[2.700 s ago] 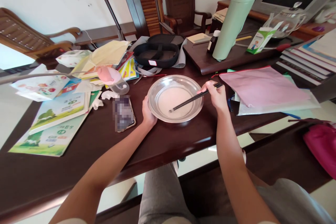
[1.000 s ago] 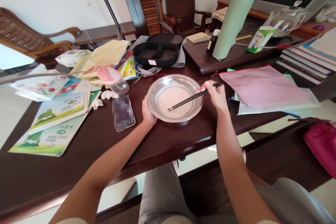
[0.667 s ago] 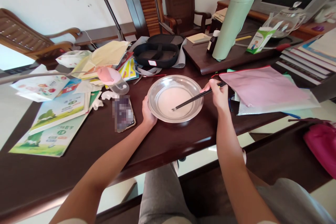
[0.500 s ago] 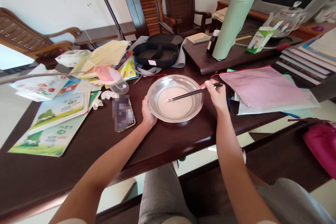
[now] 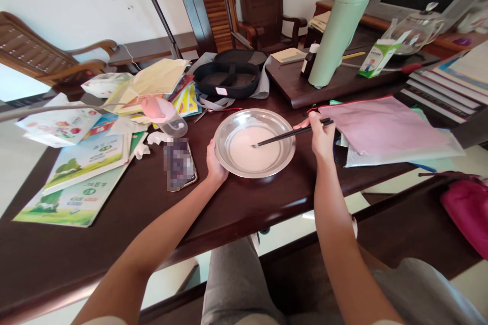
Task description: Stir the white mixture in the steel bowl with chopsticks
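A shallow round metal dish (image 5: 229, 129) with a pale, milky liquid in it sits on the dark wooden table (image 5: 244, 198). My left hand (image 5: 215, 162) grips the dish's near left rim. My right hand (image 5: 321, 134), at the dish's right side, is closed on a pair of dark chopsticks (image 5: 292, 133). Their tips rest in the liquid near the dish's middle.
A phone (image 5: 179, 163) lies just left of the dish, beside booklets (image 5: 86, 162) and a pink-capped bottle (image 5: 163, 114). A black case (image 5: 229, 77) stands behind. A pink zip folder (image 5: 381, 124), a green flask (image 5: 337, 30) and stacked books (image 5: 450, 86) lie right.
My right hand has shifted slightly right and the chopstick tips have moved around in the liquid, from the near left toward the dish's middle. The left hand has stayed on the rim.
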The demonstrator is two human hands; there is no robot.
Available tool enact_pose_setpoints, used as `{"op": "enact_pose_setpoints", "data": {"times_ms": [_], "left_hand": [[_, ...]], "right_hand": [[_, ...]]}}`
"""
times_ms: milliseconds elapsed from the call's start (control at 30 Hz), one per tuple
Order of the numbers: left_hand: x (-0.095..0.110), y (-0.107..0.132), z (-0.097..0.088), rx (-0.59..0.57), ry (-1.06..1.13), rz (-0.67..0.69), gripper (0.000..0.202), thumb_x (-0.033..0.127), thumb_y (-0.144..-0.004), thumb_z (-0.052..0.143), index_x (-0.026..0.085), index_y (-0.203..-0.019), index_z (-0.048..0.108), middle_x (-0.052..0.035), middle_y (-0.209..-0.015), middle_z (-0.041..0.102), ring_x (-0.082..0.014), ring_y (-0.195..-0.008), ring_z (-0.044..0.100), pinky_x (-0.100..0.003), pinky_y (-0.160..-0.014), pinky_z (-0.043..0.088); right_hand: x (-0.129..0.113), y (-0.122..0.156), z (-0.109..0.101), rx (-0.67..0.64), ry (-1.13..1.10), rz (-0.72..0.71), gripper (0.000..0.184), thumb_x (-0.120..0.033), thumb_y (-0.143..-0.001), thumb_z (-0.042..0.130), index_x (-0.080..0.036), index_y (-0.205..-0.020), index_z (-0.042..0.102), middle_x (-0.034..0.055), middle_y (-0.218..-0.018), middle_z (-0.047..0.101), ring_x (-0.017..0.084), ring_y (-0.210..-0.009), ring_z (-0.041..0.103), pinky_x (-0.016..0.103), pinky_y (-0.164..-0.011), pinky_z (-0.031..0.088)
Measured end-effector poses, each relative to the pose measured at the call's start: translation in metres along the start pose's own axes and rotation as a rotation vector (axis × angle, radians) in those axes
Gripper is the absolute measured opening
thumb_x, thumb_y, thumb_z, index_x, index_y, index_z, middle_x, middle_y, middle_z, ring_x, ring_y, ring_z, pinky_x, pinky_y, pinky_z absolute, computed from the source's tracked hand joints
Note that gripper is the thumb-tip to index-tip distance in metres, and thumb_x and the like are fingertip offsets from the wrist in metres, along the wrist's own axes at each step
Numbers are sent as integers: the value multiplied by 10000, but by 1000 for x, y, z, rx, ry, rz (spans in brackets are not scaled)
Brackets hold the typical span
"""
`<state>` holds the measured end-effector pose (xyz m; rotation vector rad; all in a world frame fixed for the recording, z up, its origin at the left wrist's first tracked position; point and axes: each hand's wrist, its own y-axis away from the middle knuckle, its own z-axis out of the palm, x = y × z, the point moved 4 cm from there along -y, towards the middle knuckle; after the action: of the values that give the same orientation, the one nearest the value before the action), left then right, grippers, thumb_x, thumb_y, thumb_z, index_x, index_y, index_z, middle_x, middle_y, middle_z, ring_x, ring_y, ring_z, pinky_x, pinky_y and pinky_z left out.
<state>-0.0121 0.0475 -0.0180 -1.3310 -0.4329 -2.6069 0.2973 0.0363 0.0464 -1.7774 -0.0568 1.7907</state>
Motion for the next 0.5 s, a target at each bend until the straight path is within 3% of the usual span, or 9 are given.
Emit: {"op": "enact_pose_setpoints", "data": {"times_ms": [67, 233, 400, 500], "left_hand": [[0, 0, 0, -3, -4, 2, 355, 609, -920, 857, 263, -875, 794, -22, -906, 868, -307, -1079, 859, -398, -1020, 658], [0, 0, 0, -10, -3, -12, 353, 607, -912, 848, 257, -897, 800, -34, -965, 889, -316, -1145, 857, -408, -1061, 652], [-1, -1, -2, 17, -6, -19, 334, 592, -928, 835, 262, -896, 794, -17, -916, 870, -294, -1076, 855, -389, -1028, 654], [-1, 0, -1, 3, -9, -28, 354, 612, -930, 831, 258, -925, 807, -30, -960, 883, -313, -1151, 854, -411, -1069, 650]], "right_hand": [[1, 0, -1, 2, -6, 17, 733, -958, -902, 764, -309, -613, 582, -8, -542, 673, 286, -695, 840, 458, -807, 727], [-2, 4, 9, -172, 30, 40, 716, -951, -858, 819, -301, -634, 621, 3, -592, 721, 279, -694, 828, 436, -765, 707], [-2, 0, 0, 7, -8, 2, 721, -945, -904, 777, -302, -627, 603, -7, -558, 676, 276, -680, 826, 445, -779, 709], [0, 1, 1, -43, -19, 11, 718, -931, -913, 784, -302, -617, 604, 1, -551, 668, 280, -689, 823, 446, -770, 704]]}}
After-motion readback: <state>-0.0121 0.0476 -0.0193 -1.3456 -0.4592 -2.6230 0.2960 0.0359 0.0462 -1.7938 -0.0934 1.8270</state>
